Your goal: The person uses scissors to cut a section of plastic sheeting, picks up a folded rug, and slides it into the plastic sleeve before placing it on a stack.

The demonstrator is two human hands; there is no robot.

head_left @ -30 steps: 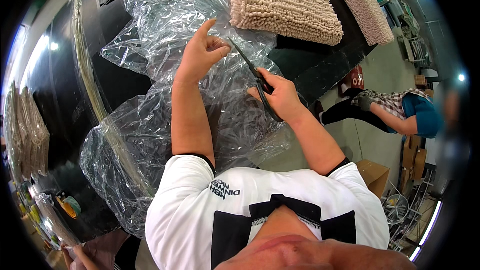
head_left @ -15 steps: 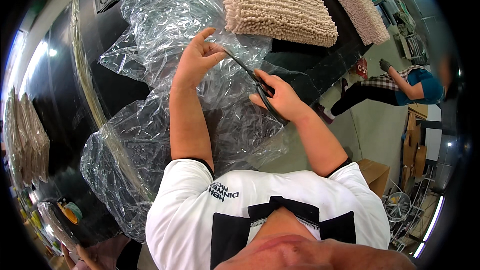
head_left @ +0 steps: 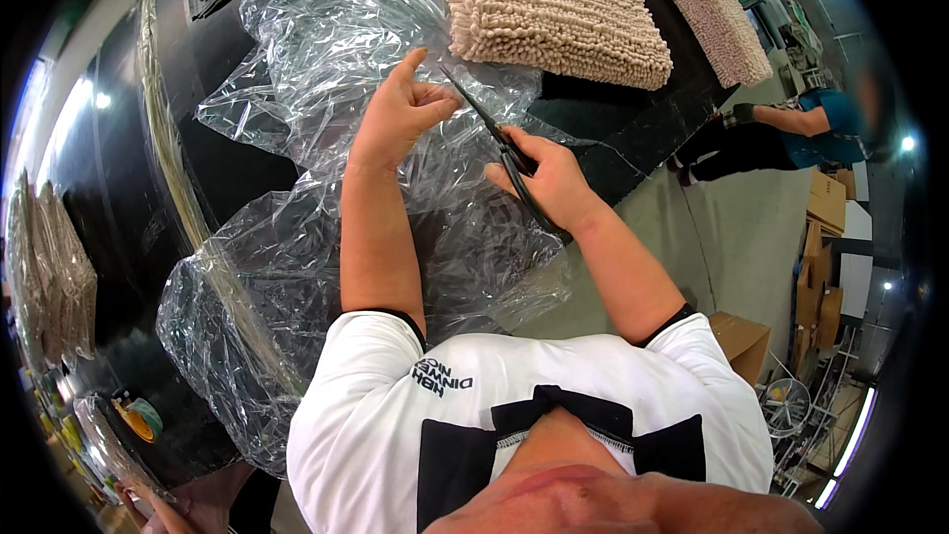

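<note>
My right hand [head_left: 554,178] grips black-handled scissors [head_left: 494,133], and their blades point up and left toward my other hand. The blade tips are just beyond the fingertips of my left hand [head_left: 395,119]. That hand has its index finger stretched out while thumb and another finger pinch together; whatever may be between them is too small to make out. Beneath both hands spreads a large crumpled sheet of clear plastic film [head_left: 316,69]. Past the hands, at the far side, lies a thick folded beige chenille mat [head_left: 554,15].
Another beige chenille mat [head_left: 712,20] lies at the far right of the black table [head_left: 109,168]. Plastic-wrapped goods [head_left: 54,277] and a tape roll [head_left: 143,420] are at the left. A co-worker [head_left: 791,129] is on the right, near cardboard boxes [head_left: 741,344]. Another person's arms [head_left: 158,509] show lower left.
The scissors have tilted more upright, their tips rising past my left fingertips. My left hand has shifted slightly right. The co-worker on the right has moved farther up the view.
</note>
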